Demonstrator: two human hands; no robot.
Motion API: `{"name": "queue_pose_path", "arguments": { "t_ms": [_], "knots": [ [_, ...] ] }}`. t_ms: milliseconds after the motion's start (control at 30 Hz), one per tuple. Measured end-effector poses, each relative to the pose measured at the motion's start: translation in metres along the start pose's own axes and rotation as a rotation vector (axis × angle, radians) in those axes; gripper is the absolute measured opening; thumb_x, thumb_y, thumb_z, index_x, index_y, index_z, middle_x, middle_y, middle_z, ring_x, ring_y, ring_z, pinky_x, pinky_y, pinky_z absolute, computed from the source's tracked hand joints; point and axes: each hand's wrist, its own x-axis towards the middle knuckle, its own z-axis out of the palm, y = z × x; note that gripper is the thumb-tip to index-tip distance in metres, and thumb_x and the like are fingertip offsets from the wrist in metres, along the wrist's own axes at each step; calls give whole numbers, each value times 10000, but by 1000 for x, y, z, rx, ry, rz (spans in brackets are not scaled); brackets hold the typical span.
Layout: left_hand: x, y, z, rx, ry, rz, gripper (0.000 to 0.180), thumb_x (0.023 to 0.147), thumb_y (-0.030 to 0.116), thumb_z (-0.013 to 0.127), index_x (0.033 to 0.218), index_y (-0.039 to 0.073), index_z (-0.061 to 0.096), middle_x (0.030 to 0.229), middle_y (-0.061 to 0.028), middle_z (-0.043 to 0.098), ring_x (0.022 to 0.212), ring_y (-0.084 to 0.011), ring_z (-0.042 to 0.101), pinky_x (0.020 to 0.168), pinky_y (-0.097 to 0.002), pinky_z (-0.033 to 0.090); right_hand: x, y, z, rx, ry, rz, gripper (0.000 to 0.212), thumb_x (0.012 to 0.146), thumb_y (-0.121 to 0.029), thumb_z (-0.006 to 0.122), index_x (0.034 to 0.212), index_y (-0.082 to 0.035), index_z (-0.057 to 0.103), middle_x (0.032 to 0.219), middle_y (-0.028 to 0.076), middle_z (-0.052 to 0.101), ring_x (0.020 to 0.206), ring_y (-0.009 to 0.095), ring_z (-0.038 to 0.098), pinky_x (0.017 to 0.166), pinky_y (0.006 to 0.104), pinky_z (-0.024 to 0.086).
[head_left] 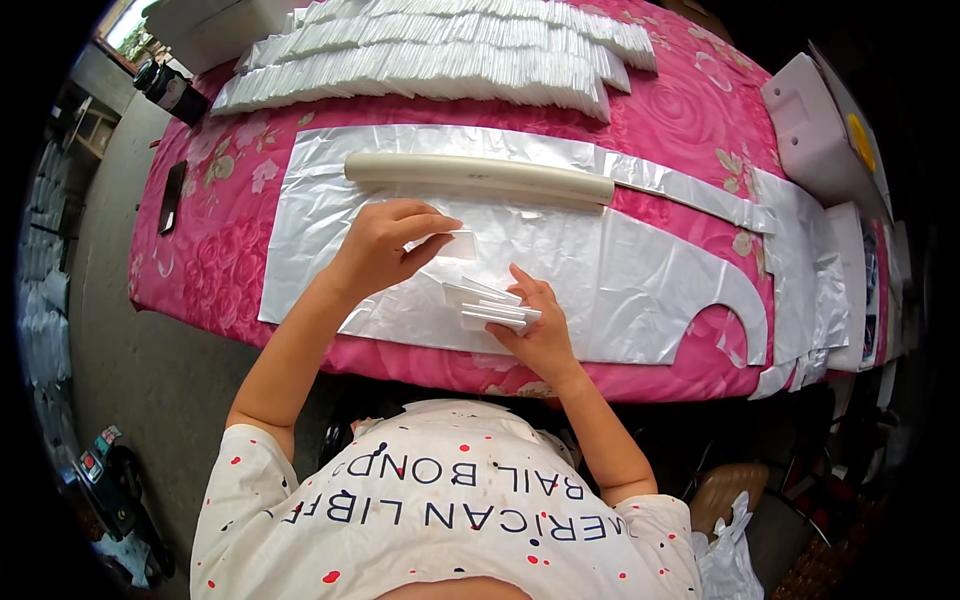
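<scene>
My left hand (392,245) pinches one thin, flat white piece (460,244) between thumb and fingertips, over a silvery plastic sheet (560,255). To its right and a little nearer, my right hand (541,327) is closed round a small stack of folded white pieces (492,306), fanned slightly apart. What these pieces are made of I cannot tell. Just beyond both hands, a long cream-coloured tube (480,178) lies across the sheet. The sheet has a curved cut-out at its right end.
Long rows of packed white folded pieces (420,75) cover the far side of the pink flowered tablecloth (680,90). A dark phone (173,198) and black bottle (170,92) are at left. White foam boxes (815,130) stand at right, near more silvery plastic (800,270).
</scene>
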Motion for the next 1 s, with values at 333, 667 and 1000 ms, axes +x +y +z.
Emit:
{"name": "queue_pose_path", "arguments": {
  "t_ms": [333, 667, 1000],
  "knots": [
    [-56, 10, 92, -1072, 146, -466, 1182, 609, 785, 582, 1409, 14, 179, 1170, -134, 501, 1097, -210, 481, 917, -345, 392, 1, 3, 2, 5, -6, -14, 812, 610, -99, 768, 1322, -46, 382, 1214, 128, 500, 1129, 298, 444, 957, 387, 374],
    [-69, 25, 119, -411, 286, -65, 1065, 614, 692, 653, 1340, 31, 241, 1193, -163, 466, 1056, -276, 488, 927, -392, 388, 4, -6, 6, -59, 38, -188, 1081, 626, -117, 804, 1437, -86, 89, 1234, 156, 496, 1099, 291, 516, 904, 383, 443],
    [-69, 24, 112, -301, 31, -116, 762, 711, 103, 719, 1313, 30, 257, 1198, -180, 443, 1111, -336, 448, 964, -404, 356, 6, 7, 4, -215, 45, -155, 1040, 586, -96, 784, 1411, 4, 160, 1054, 95, 592, 1008, 291, 519, 907, 394, 406]
  ]
}}
